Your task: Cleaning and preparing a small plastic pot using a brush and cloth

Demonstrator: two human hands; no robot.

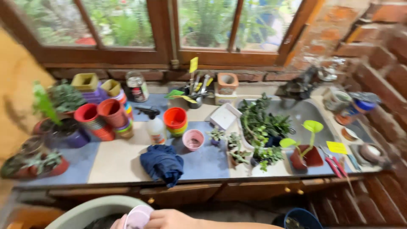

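My right hand (pixel 171 219) reaches in from the right along the bottom edge and grips a small pale pink pot (pixel 137 217). A sliver of what looks like my left hand (pixel 118 223) touches the pot's left side; its grip is cut off by the frame. Both hands are over a grey-green basin (pixel 85 212) with dark soil inside, below the front of the counter (pixel 118 161). A dark blue cloth (pixel 163 163) hangs over the counter edge just above the hands.
On the counter are stacks of red pots (pixel 95 121), orange pots (pixel 175 121), a spray bottle (pixel 156 126), a pink pot (pixel 193 139), small succulents (pixel 234 146), a leafy sink (pixel 305 111), a red potted plant (pixel 306 156) and red pruners (pixel 335 164). A blue bucket (pixel 299 218) stands at bottom right.
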